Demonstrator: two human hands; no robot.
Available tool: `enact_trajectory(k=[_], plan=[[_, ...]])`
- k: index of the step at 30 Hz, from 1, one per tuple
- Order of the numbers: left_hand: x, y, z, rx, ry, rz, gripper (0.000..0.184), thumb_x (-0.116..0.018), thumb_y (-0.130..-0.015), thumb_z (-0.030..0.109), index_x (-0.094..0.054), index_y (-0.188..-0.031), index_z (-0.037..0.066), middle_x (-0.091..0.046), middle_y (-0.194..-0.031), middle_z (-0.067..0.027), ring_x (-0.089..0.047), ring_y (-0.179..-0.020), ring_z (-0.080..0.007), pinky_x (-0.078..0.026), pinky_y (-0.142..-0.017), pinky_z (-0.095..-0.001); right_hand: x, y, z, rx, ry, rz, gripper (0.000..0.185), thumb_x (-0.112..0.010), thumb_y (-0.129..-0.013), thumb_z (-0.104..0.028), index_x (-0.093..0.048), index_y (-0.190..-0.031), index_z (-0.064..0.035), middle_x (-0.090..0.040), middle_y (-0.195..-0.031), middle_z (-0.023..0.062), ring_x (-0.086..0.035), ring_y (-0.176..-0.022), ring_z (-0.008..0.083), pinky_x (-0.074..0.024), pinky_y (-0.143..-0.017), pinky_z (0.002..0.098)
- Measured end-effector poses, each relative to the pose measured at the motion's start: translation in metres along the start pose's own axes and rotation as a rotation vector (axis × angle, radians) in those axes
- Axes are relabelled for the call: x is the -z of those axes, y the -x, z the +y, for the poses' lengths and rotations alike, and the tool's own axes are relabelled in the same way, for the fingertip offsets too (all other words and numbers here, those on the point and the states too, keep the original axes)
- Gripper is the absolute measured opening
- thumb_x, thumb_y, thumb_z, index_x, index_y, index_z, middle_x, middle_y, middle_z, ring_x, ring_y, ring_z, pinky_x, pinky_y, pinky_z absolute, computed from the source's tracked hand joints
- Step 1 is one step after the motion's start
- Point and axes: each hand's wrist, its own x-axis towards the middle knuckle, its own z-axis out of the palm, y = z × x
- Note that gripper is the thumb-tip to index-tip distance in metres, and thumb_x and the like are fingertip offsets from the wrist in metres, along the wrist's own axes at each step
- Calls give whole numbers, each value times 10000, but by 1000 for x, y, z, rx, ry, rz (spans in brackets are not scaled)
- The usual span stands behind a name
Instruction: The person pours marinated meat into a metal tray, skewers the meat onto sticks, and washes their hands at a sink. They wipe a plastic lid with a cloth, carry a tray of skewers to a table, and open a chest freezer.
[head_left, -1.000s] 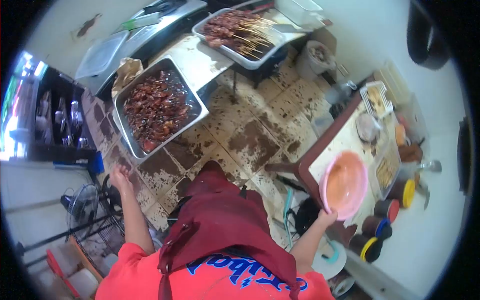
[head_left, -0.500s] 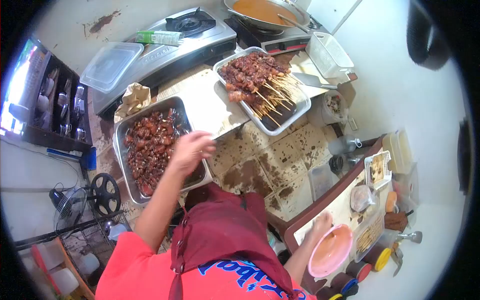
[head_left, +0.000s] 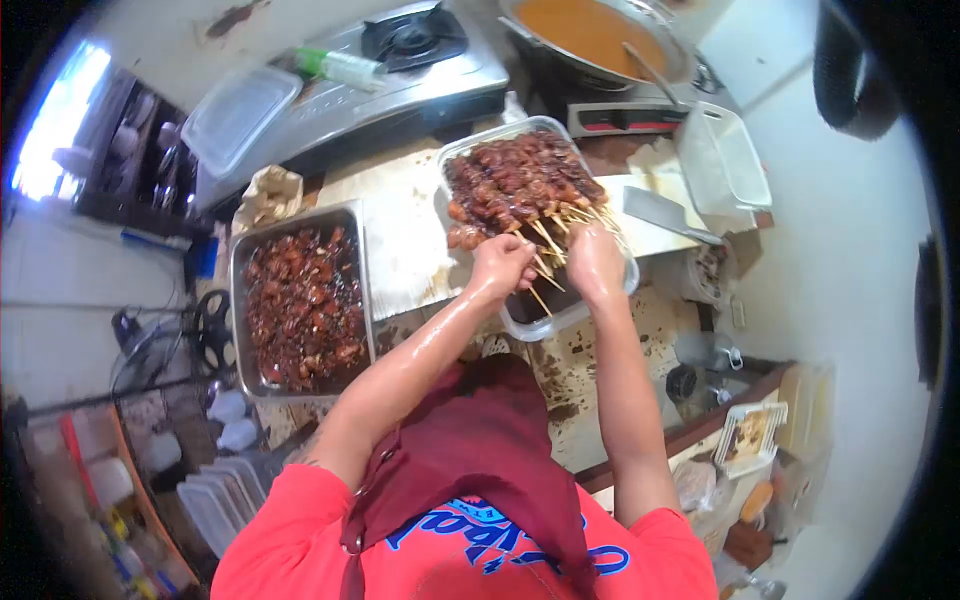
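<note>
Skewers of dark red marinated meat (head_left: 520, 180) lie piled in a clear plastic tub (head_left: 535, 327), their bare sticks pointing toward me. My left hand (head_left: 502, 266) is closed around stick ends at the tub's near left side. Beside it, my right hand (head_left: 595, 258) is closed over the sticks on the right; its fingertips are partly hidden. Left of the tub, a steel tray (head_left: 366, 300) holds loose pieces of the same dark meat (head_left: 305, 310).
Behind are a gas stove (head_left: 440, 75) and a wide pan of orange sauce (head_left: 590, 35) with a ladle. A cleaver (head_left: 660, 212) and white container (head_left: 722, 165) sit at right. Crumpled brown paper (head_left: 270, 198) is behind the tray. A side table is at lower right.
Both hands have come together over the skewer sticks, my left from above the steel tray, my right from beside the pink bowl. The view has shifted, and the bowl is out of sight.
</note>
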Motion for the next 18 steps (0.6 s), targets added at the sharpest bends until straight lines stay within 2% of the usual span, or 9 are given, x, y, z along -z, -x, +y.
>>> enact_trajectory(k=[2,3,6,7,10,12,14,17,18], plan=[[-1,-6,-3,117,155,-31,131,-574,-880,148,-535,-829,35,-570,-701,-47,-547,-539,-110,-472,-467,-213,2,2,1,-6,-73,21,137,-509,-760,-75,-634,-764,-21,-611,-800,216,-607,-750,387,-475,-661,477],[-2,-6,-2,106,150,-49,117,-563,-882,131,-532,-834,29,-566,-711,-57,-563,-558,-124,-498,-487,-230,0,-1,7,7,-59,18,138,-513,-759,-84,-635,-756,-21,-609,-831,225,-608,-759,376,-473,-667,468],[5,8,9,56,71,-83,91,-533,-886,79,-512,-848,-2,-549,-708,-74,-606,-610,-157,-559,-547,-277,3,9,15,80,-202,201,119,-568,-785,-115,-632,-732,-29,-607,-737,192,-593,-709,370,-463,-641,433],[11,18,13,21,49,-104,96,-529,-887,75,-505,-851,-10,-549,-711,-77,-614,-622,-161,-562,-545,-283,18,15,6,-43,-226,58,149,-586,-804,-156,-640,-760,-24,-613,-751,185,-594,-699,357,-462,-633,423],[40,47,26,-63,-49,-184,101,-492,-907,75,-478,-870,-18,-545,-714,-81,-616,-622,-169,-558,-547,-282,25,41,-7,53,-420,118,127,-601,-789,-77,-632,-854,28,-614,-726,157,-584,-631,233,-461,-622,322],[75,69,29,-53,-59,-163,93,-482,-912,77,-472,-882,-11,-538,-709,-70,-606,-618,-152,-559,-562,-283,8,54,-12,47,-593,33,118,-603,-817,-70,-627,-874,31,-615,-709,43,-551,-645,107,-441,-591,259],[124,96,29,-30,-95,-86,90,-485,-912,82,-471,-889,-4,-532,-707,-62,-598,-614,-141,-560,-573,-283,1,76,-54,-8,-764,-60,106,-583,-811,-42,-612,-850,53,-583,-712,66,-523,-657,121,-435,-607,264],[221,140,19,-31,-254,94,69,-470,-899,63,-494,-847,26,-527,-745,-37,-589,-636,-122,-558,-577,-259,-26,106,-133,-5,-982,-335,71,-588,-825,-52,-609,-859,7,-557,-685,2,-487,-577,70,-402,-494,224],[254,154,13,-21,-303,155,58,-472,-895,57,-491,-847,31,-527,-730,-31,-578,-626,-111,-549,-561,-255,-45,116,-161,75,-998,-379,72,-585,-832,-63,-599,-854,4,-559,-671,8,-496,-574,74,-419,-506,233]])
